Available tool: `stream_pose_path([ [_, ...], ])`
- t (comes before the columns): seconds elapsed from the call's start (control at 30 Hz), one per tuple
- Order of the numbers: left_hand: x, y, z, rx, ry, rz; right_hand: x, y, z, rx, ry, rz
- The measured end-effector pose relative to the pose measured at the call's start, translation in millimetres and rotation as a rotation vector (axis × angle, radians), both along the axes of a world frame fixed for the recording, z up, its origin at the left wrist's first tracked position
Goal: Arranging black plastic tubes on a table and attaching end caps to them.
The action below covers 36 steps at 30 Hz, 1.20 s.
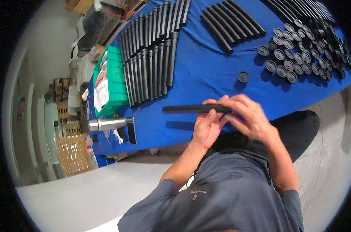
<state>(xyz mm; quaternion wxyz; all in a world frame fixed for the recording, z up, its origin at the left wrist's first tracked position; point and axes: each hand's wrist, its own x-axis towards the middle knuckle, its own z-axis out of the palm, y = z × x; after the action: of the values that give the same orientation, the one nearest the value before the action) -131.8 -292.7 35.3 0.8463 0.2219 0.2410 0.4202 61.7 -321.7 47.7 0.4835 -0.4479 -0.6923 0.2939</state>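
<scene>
Level above the near edge of the blue-covered table is a black tube [181,109], its left end free. My left hand [206,131] is closed around it, thumb in front and fingers behind. At the tube's right end, my right hand [252,118] has its fingers bent over the tip; whether a cap sits under them is hidden. A single round black cap [243,77] lies just beyond my hands. Many similar caps [291,66] are spread in a cluster at the right.
Rows of black tubes with wider ends [148,73] cover the table's left part. Plain tubes [231,25] lie side by side at the back. A green bin [119,83] holding papers, a metal bottle [108,124] and a phone [132,131] stand along the left edge.
</scene>
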Motion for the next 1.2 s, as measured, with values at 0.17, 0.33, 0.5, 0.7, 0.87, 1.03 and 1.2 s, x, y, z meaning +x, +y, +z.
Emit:
stream_pose_path([
  [0.17,9,54,2,0.317,0.113,0.104,21,19,30,-0.115,-0.483,-0.449],
  [0.33,39,81,-17,0.239,0.013,0.097,23,47,-8,-0.183,-0.679,-0.347],
  [0.5,39,84,-29,0.167,-0.036,0.113,26,38,-8,-0.128,-0.129,-0.419],
  [0.7,45,78,-24,0.227,-0.009,0.040,15,25,-25,-0.413,0.778,-0.195],
  [0.87,41,74,-22,0.189,0.004,0.013,15,22,-24,-0.402,0.705,-0.197],
  [1.03,44,69,-24,0.152,0.044,0.000,15,19,-23,-0.414,0.755,-0.205],
  [1.2,45,66,-26,0.171,0.083,0.012,17,16,-27,-0.433,0.653,-0.222],
])
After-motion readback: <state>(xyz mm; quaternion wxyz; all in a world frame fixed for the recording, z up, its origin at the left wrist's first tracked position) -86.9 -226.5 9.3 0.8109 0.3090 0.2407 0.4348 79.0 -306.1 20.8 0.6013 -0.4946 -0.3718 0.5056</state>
